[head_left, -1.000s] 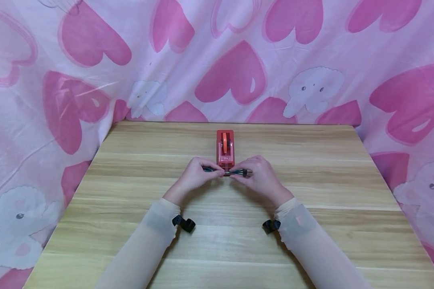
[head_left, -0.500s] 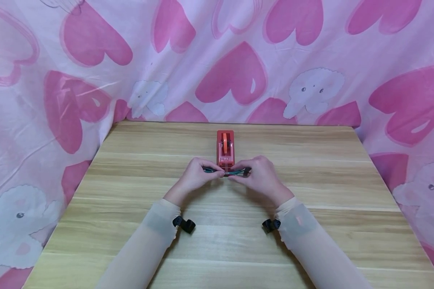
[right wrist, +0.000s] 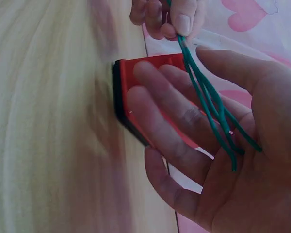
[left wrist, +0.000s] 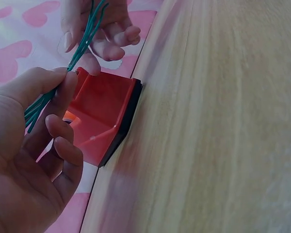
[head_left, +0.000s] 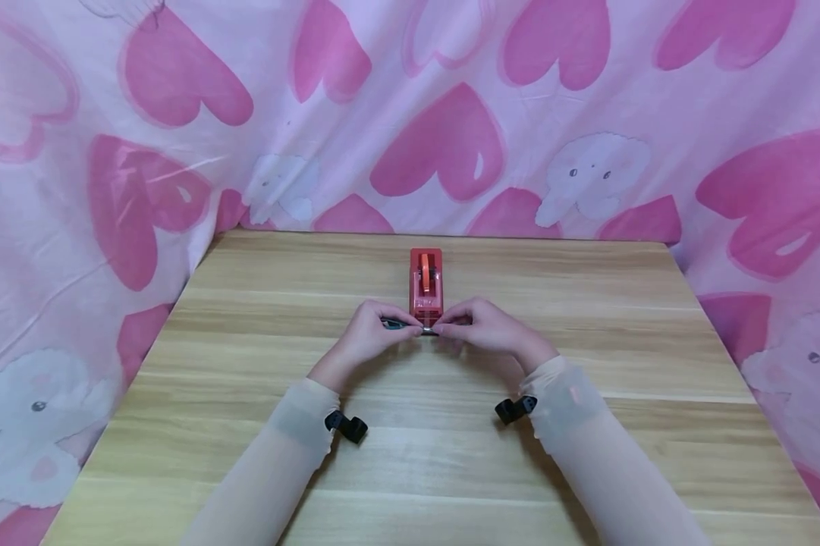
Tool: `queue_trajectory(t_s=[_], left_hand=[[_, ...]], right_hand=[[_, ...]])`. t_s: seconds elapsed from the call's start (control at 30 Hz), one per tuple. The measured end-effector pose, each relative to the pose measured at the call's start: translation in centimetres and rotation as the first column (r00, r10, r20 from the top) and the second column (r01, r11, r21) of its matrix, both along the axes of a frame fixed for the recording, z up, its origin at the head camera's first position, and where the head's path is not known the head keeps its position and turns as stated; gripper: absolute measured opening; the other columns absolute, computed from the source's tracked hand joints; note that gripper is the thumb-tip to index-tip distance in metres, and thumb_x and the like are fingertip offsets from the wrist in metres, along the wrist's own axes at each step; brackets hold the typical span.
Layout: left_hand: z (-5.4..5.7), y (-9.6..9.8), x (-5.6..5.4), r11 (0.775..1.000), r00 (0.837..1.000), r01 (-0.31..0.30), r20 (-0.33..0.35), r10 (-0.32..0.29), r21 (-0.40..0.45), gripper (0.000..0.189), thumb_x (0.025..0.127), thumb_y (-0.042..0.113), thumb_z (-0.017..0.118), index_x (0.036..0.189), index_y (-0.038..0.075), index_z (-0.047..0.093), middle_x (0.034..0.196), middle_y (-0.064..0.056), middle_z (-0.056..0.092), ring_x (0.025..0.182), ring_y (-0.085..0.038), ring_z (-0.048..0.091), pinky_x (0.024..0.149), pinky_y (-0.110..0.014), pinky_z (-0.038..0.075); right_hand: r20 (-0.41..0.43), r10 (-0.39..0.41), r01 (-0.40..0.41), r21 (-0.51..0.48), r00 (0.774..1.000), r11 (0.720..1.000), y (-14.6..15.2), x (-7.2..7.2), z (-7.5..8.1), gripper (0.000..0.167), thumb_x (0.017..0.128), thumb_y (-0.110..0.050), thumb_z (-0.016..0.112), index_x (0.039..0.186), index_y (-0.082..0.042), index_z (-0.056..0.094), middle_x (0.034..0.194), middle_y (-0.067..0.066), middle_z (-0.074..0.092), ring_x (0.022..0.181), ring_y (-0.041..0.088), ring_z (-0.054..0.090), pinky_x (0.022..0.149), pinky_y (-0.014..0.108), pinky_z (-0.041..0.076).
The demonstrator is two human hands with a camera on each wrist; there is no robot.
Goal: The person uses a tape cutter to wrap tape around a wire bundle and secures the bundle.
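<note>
Between the tips of its thumb and index finger, my left hand [head_left: 367,331] pinches a bundle of thin green wires [left wrist: 82,46]. The strands fan out on both sides of the pinch. My right hand [head_left: 486,326] is at the other end, thumb and fingers spread apart around the loose wire ends [right wrist: 222,114] in the right wrist view. Just beyond both hands, a red tape dispenser [head_left: 418,302] with an orange roll [head_left: 426,271] stands on the table. The bundle is held right at the dispenser's near end.
The wooden table [head_left: 410,455] reaches back to a pink heart-patterned cloth [head_left: 437,144], which also hangs at both sides. Small black cameras [head_left: 347,427] are strapped to both wrists over pale sleeves [head_left: 273,455].
My right hand has turned and its wrist has lifted slightly; the wire ends beneath its fingers no longer show in the head view. The left hand stays nearly still, holding the wires.
</note>
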State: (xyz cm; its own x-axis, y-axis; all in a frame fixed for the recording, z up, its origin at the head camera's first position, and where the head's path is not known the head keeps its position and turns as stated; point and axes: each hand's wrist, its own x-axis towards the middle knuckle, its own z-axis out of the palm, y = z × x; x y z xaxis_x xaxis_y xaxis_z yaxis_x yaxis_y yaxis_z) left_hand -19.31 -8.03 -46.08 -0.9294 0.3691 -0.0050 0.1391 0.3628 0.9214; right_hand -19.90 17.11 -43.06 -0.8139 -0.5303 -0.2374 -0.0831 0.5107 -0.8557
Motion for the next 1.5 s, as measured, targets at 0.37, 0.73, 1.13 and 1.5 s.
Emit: queue_trajectory(t_s=[0.37,0.73,1.13,1.5], left_hand=[[0.0,0.0,-0.1,1.000,1.000,0.012,-0.026,-0.012,-0.012,0.007,0.089,0.024,0.084,0.095,0.024,0.083,0.095,0.001,0.078,0.053,-0.010,0.051,0.048,-0.021,0.042],[-0.2,-0.1,0.0,1.000,0.997,0.018,-0.068,-0.019,-0.013,0.005,0.090,0.023,0.082,0.095,0.024,0.084,0.096,0.002,0.079,0.054,-0.009,0.051,0.049,-0.021,0.041],[0.0,0.0,0.0,1.000,0.997,0.017,-0.079,-0.018,-0.008,0.006,0.091,0.024,0.082,0.096,0.022,0.083,0.102,0.001,0.080,0.073,-0.014,0.063,0.061,-0.023,0.050],[0.0,0.2,0.1,1.000,0.999,0.006,-0.052,-0.006,0.011,0.007,0.091,0.022,0.081,0.098,0.021,0.083,0.102,0.002,0.080,0.072,-0.016,0.063,0.060,-0.025,0.051]], right_hand=[[0.032,-0.045,0.046,-0.048,0.998,0.998,-0.1,0.0,0.0,0.022,0.103,-0.025,0.065,0.115,-0.012,0.078,0.103,0.014,0.080,0.087,0.036,0.074,0.077,0.043,0.062],[0.019,-0.024,0.026,-0.071,1.000,0.997,-0.3,0.1,-0.6,0.016,0.100,-0.023,0.070,0.106,-0.011,0.079,0.099,0.016,0.079,0.079,0.031,0.069,0.070,0.038,0.060],[-0.019,-0.087,0.085,-0.094,0.996,0.992,-0.5,0.4,-1.2,0.013,0.098,-0.021,0.073,0.103,-0.011,0.079,0.093,0.017,0.078,0.070,0.021,0.067,0.060,0.027,0.056],[-0.085,-0.129,0.125,-0.044,0.988,0.991,-0.5,0.9,-1.1,0.009,0.098,-0.023,0.074,0.102,-0.017,0.080,0.089,0.013,0.076,0.070,0.032,0.066,0.055,0.028,0.052]])
